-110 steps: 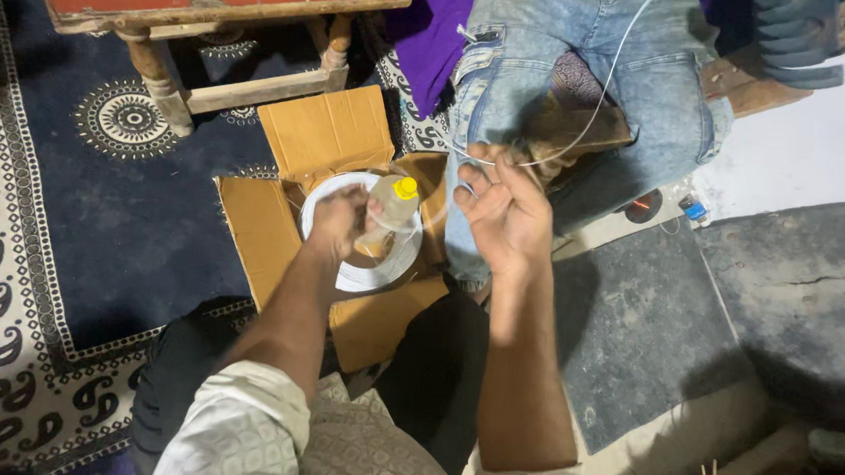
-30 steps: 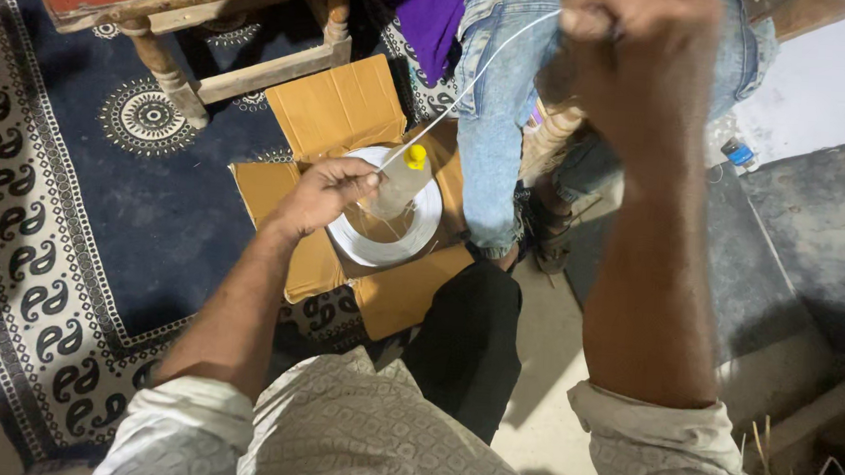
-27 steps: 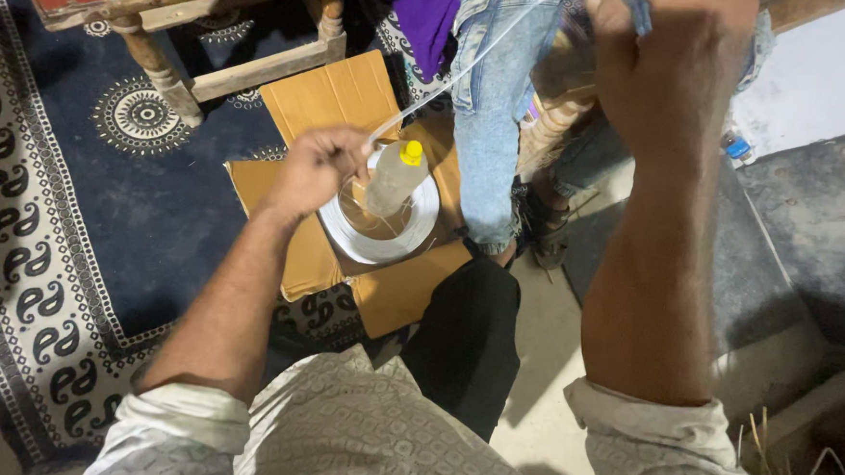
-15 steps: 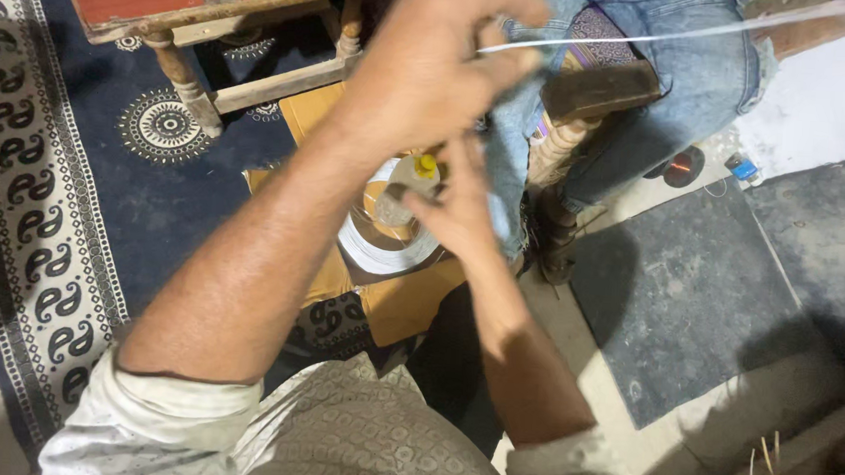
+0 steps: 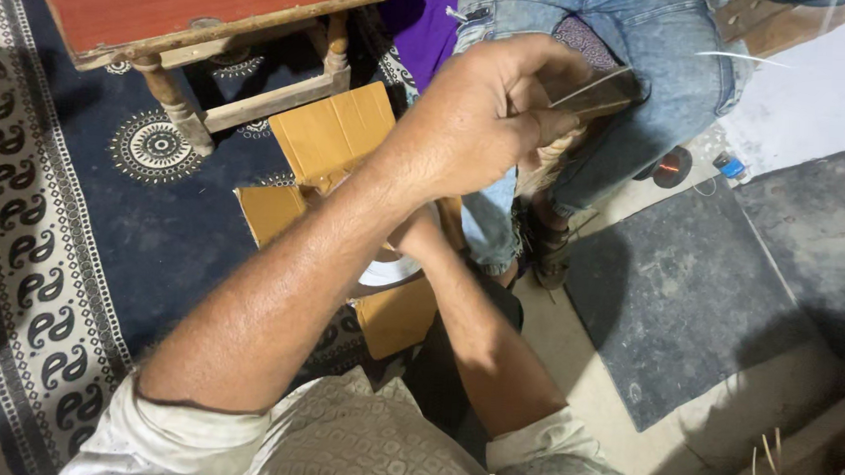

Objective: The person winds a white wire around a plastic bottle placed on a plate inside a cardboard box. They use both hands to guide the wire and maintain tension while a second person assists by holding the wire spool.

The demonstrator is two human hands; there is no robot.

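From the head view, the left hand point(image 5: 477, 125) is raised near the camera, its grip pinched together on a thin translucent white strand point(image 5: 594, 86) that runs off to the upper right. The right hand point(image 5: 418, 237) reaches beneath the left forearm toward a round white plate point(image 5: 392, 272) on flattened brown cardboard point(image 5: 331, 141) — its fingers are hidden, so its grip cannot be told. The floor carries a dark blue patterned rug point(image 5: 77, 210) with a pale scrolled border, a dark grey mat point(image 5: 690, 280) and bare pale concrete. A red-topped wooden counter point(image 5: 194, 9) stands on the rug; a person's blue-jeaned legs point(image 5: 644, 47) sit opposite.
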